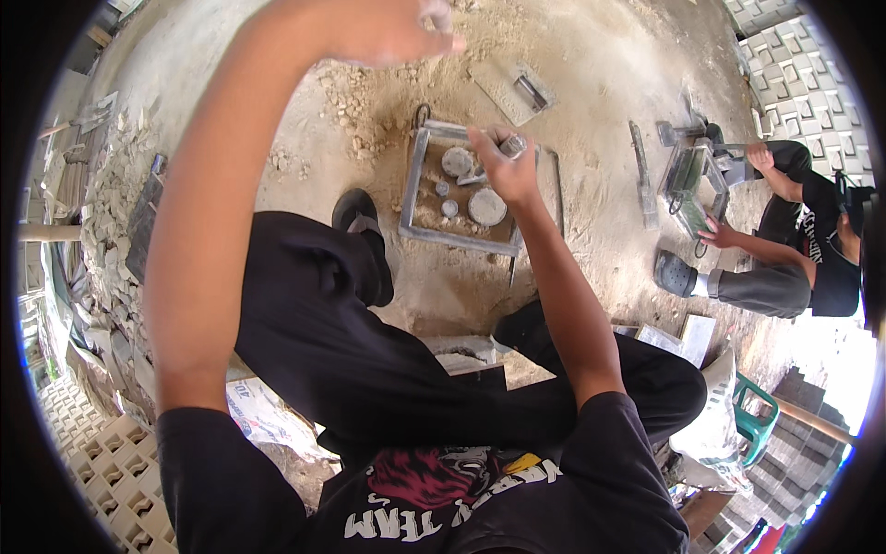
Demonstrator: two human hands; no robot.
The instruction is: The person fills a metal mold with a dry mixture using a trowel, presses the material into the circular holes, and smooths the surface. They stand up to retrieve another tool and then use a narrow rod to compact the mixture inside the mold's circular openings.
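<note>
A square grey metal frame (460,242) packed with brown sand lies on the ground before me. Two large round pieces, one nearer (487,208) and one farther (456,162), sit in its sand beside two small ones, a little disc (449,209) and a smaller knob (443,188). My right hand (504,168) is closed around a small metal trowel (472,178), its blade low over the sand between the large pieces. Raised beyond the frame, my left hand (392,35) is blurred and partly cut off by the upper edge; its fingers look partly bent.
A flat board (503,90) with a dark-handled float lies beyond the frame. Sand clods (355,115) are scattered to its left. At right, another person (798,222) handles a second metal frame (699,189), near a long bar (643,175). Rubble (115,268) is heaped at left.
</note>
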